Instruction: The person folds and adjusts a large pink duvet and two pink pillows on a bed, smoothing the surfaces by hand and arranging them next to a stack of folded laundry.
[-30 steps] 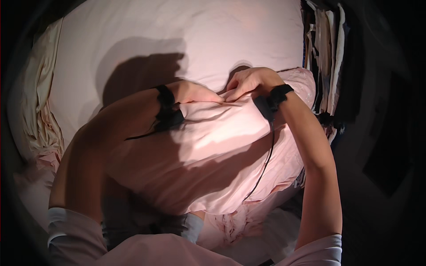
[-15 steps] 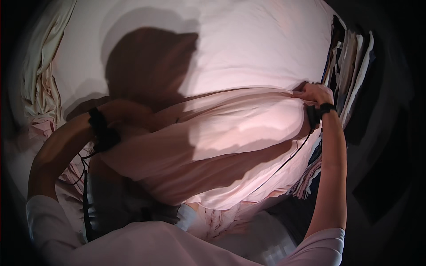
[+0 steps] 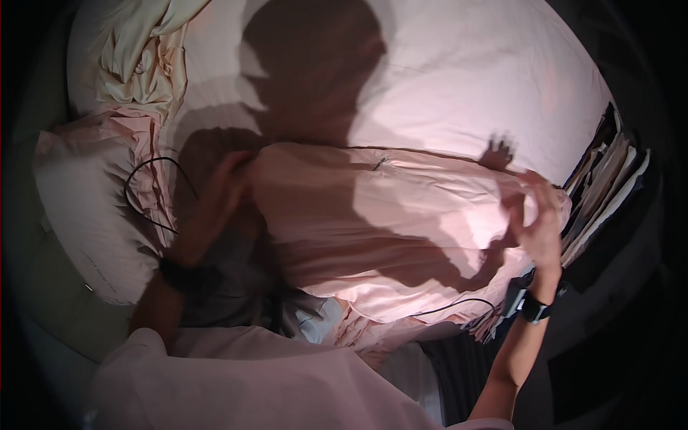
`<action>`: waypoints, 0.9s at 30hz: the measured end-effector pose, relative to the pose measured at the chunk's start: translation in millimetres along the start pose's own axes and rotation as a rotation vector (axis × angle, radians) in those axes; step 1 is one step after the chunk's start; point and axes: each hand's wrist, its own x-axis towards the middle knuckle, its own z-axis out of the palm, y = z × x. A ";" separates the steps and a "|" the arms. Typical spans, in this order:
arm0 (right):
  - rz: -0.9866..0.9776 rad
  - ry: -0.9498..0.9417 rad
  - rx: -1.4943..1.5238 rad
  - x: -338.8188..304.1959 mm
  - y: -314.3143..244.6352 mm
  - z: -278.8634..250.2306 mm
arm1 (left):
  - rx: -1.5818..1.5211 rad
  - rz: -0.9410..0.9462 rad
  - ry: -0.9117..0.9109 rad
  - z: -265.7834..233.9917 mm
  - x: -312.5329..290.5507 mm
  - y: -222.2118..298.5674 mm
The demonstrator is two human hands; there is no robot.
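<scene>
A pink cloth [image 3: 423, 215], folded into a wide bundle with soft creases, lies across the bed in front of me. My right hand [image 3: 539, 218] is over its right end, fingers spread and curved, holding nothing. At the bundle's left edge is my left hand [image 3: 228, 183], dark in shadow and smeared by motion, so its fingers cannot be made out. Both wrists wear black straps, and a small device [image 3: 514, 295] sits at the right one. The shadows of my head and a hand fall on the cloth and the sheet.
Behind the bundle spreads a pale pink sheet [image 3: 473, 79]. A cream satin cloth [image 3: 147, 61] lies at the far left, above a light pillow [image 3: 93, 208] with pink ruffled fabric beside it. Several folded fabrics [image 3: 609, 193] stand stacked at the right. A black cable [image 3: 136, 179] loops on the left.
My right hand has let go of the cloth's far right corner and opened. My left hand has shifted to the cloth's left edge. The bundle looks shorter and flatter, and the view has shifted.
</scene>
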 end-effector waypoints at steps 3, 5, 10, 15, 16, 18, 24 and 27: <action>-0.093 -0.224 0.003 6.2 -84.0 23.8 | 0.209 0.340 0.086 43.0 -22.2 32.8; -0.131 -0.308 0.064 13.2 -121.7 41.1 | 0.103 0.312 -0.004 40.3 -21.0 30.2; -0.212 -0.347 0.027 37.5 -192.2 79.0 | -0.022 0.336 -0.226 34.2 -18.9 36.9; -0.260 -0.284 0.083 50.0 -237.1 106.4 | 0.083 0.028 -0.317 37.3 -15.1 42.1; -0.250 -0.286 0.077 48.1 -241.7 106.0 | 0.003 0.168 -0.337 31.5 -17.5 39.1; -0.190 -0.145 0.060 41.8 -252.7 103.8 | -0.431 -0.002 -0.279 38.3 -6.8 -13.0; 0.306 0.110 0.261 25.9 -353.1 84.1 | -0.272 0.099 -0.127 1.5 47.7 -31.0; 0.576 0.229 0.409 34.4 -402.6 119.3 | 0.073 0.278 -0.321 10.6 71.4 -1.5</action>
